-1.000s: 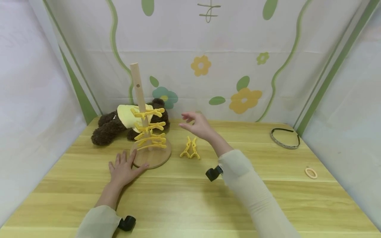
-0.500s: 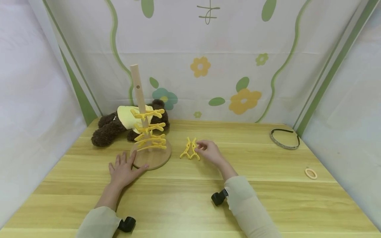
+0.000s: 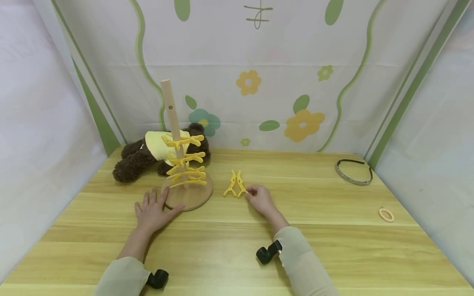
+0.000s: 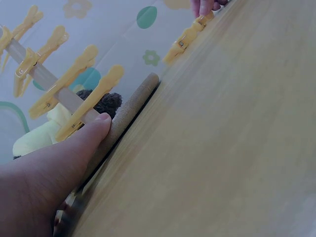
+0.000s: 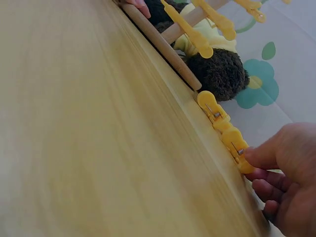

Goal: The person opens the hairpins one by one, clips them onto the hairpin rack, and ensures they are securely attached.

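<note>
My left hand [image 3: 153, 211] lies with fingers spread at the round wooden base [image 3: 196, 201] of a stand, its thumb on the rim in the left wrist view. Several yellow hair clips [image 3: 187, 157] are clamped crosswise on the lower half of the stand's upright post [image 3: 170, 105]. To the right of the base, two more such clips lie side by side on the table. My right hand [image 3: 261, 200] pinches the near end of the right-hand clip [image 5: 236, 146] between thumb and forefinger. The left-hand clip [image 3: 231, 185] lies just beside it, untouched.
Behind the stand a brown plush bear [image 3: 133, 162] in a yellow shirt lies on its side. A headband [image 3: 352, 180] and a small beige ring [image 3: 386, 215] lie on the right of the wooden table [image 3: 207, 255]. A patterned cloth [image 3: 274, 49] hangs behind.
My right hand has come down from above and behind the loose clips to the near end of the right one and now pinches it. The left hand stays at the base.
</note>
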`<state>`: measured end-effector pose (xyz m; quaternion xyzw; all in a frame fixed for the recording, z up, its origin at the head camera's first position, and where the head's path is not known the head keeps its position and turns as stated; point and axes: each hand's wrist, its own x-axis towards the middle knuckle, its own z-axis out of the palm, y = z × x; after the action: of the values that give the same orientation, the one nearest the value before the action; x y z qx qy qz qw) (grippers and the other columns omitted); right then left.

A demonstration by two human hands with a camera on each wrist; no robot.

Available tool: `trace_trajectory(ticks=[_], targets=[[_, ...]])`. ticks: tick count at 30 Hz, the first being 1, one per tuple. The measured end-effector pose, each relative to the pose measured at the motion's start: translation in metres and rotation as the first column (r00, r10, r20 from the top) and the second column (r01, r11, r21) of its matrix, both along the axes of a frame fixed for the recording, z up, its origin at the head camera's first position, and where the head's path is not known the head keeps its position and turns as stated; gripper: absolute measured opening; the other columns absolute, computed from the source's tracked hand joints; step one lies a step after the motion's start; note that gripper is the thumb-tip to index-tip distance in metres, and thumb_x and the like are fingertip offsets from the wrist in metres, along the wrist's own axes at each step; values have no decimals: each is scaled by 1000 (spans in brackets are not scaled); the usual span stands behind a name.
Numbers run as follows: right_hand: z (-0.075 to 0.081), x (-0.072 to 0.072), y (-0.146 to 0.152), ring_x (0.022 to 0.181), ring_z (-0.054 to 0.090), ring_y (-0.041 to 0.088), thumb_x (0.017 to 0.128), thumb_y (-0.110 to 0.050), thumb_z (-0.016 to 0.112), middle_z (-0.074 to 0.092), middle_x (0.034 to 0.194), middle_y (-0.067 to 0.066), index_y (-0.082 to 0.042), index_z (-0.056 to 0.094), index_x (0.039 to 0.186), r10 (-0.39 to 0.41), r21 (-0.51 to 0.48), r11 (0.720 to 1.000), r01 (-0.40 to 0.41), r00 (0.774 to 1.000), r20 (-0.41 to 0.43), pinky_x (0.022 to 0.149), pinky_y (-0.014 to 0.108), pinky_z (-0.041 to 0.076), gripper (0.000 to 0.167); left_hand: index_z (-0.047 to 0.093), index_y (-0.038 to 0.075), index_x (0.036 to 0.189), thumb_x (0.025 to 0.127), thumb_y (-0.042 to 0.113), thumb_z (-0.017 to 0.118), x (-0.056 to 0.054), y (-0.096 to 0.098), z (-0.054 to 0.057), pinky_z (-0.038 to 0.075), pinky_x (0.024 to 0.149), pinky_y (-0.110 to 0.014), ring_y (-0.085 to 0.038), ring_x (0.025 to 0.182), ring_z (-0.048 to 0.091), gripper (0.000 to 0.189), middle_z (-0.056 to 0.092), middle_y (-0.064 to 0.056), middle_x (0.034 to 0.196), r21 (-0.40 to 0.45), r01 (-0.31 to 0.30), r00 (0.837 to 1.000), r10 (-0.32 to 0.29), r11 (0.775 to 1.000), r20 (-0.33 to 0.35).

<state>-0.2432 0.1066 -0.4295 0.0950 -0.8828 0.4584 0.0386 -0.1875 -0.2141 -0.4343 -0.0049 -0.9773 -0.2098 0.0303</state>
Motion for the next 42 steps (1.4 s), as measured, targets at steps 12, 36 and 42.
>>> trace_trajectory(ticks=[12,36,42], targets=[[-5,-2,19,71,54,19,78,0,60,61,75,6,2,67,85,-138,3,990,138,989,-57,62,32,44,10,17,12,139,72,70,40,0,-1,0,-8,84,-66,-48,121,-1,92,9,-31,135,-2,-8,1000,8,1000,-8],[-9,3,16,83,45,28,67,-36,72,48,89,13,3,60,95,-172,252,944,214,969,-179,69,37,37,50,16,12,140,71,71,40,-1,-3,-3,-9,83,-66,-49,121,-1,93,9,-32,135,-4,-10,1000,10,1000,-16],[-7,2,19,84,45,29,71,-25,71,49,89,16,6,59,95,-192,193,956,220,969,-154,70,38,37,41,15,13,140,71,71,39,-2,-2,-4,-9,83,-66,-49,121,-1,93,9,-32,135,-5,-7,1000,7,1000,-19]])
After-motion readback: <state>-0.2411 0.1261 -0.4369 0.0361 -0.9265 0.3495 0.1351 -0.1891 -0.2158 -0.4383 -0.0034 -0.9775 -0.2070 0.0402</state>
